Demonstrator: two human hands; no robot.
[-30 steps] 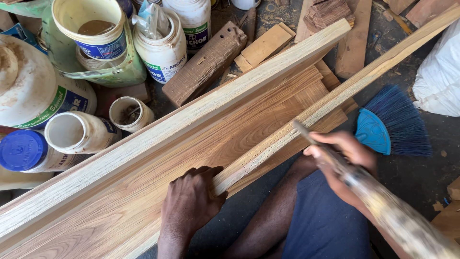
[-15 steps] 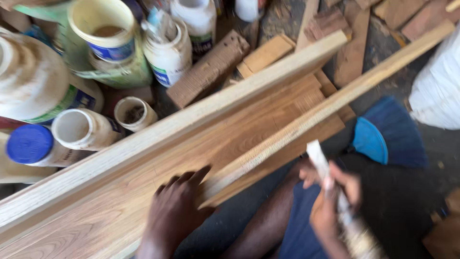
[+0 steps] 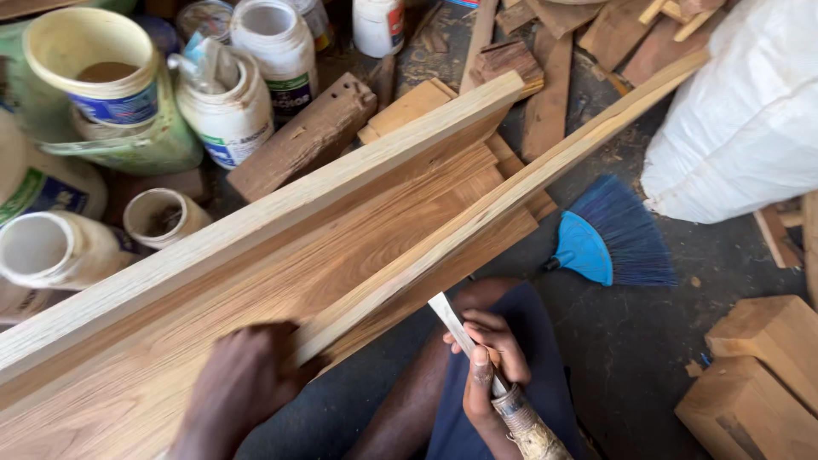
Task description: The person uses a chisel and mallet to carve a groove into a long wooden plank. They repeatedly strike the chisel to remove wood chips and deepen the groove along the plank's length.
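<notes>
Fingers of the right hand [image 3: 490, 362] are wrapped round a chisel [image 3: 498, 383], its pale blade pointing at the thin wooden strip [image 3: 503, 200]. Left hand [image 3: 243, 383], blurred, seems pressed flat on the wide board [image 3: 281, 281] beside that strip.

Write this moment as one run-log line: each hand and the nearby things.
left hand: pressing on plank | right hand: holding blade tool | nearby: blue brush, jars
</notes>
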